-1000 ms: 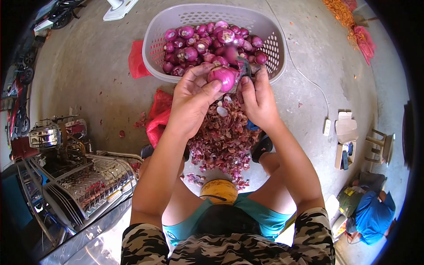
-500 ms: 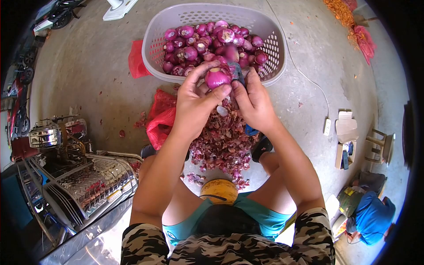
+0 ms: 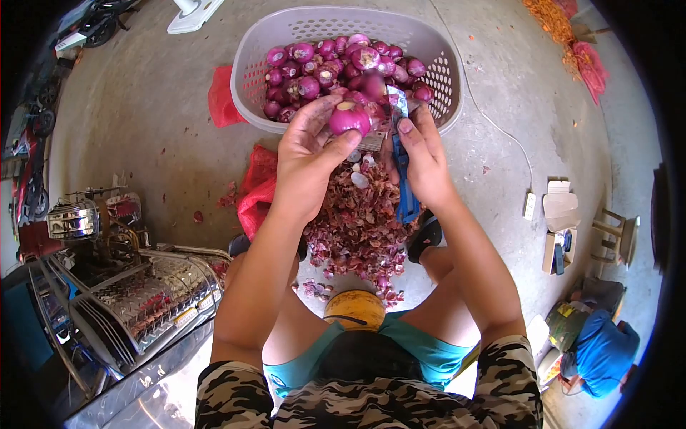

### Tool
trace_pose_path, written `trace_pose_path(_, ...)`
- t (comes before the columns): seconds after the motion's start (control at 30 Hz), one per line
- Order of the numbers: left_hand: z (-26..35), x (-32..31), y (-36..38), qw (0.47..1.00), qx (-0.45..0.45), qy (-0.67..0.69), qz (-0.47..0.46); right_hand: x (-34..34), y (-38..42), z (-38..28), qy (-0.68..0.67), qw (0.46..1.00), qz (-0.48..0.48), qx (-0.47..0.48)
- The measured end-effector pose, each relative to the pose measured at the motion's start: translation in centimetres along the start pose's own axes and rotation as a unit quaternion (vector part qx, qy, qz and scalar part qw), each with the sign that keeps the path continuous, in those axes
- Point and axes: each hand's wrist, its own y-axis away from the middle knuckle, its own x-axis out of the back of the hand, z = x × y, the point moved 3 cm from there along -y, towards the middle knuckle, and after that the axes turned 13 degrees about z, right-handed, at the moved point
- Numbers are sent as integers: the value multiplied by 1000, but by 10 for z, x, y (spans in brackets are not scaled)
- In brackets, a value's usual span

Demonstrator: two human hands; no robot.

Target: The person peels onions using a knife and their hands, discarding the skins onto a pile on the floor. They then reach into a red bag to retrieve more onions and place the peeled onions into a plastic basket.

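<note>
A peeled-looking red onion with a pale cut end rests in the fingers of my left hand. My right hand is wrapped round a blue-handled knife, whose short blade points up and away from me, just right of the onion. Beyond both hands stands a grey plastic basket with many red onions inside. Below the hands, a heap of dry onion skins covers the floor between my feet.
Red mesh sacking lies left of the skins, and another red piece sits by the basket. A white cable runs to a power strip at right. Metal chairs or frames stand at left; a wooden stool at far right.
My right hand has moved slightly right and turned, so the knife's blue handle and blade now show beside the onion. The left hand has tilted the onion, its cut end now facing up more.
</note>
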Motion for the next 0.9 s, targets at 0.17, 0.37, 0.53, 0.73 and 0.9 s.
trace_pose_path(0.17, -2, -3, 3, 1000, -8, -24, -7, -11, 2, 4, 47, 998, 17, 37)
trace_pose_path(0.37, -11, -1, 3, 997, -12, -79, 8, -5, 0, 12, 174, 981, 10, 86)
trace_pose_path(0.53, -9, -1, 1, 998, 40, -46, 14, 1, -2, 13, 235, 964, 56, 111)
trace_pose_path(0.73, -8, -2, 1, 999, 45, -22, -4, 8, -6, 15, 248, 950, 88, 167)
trace_pose_path(0.9, -6, -1, 0, 998, 51, -38, -16, 7, -8, 14, 255, 943, 109, 185)
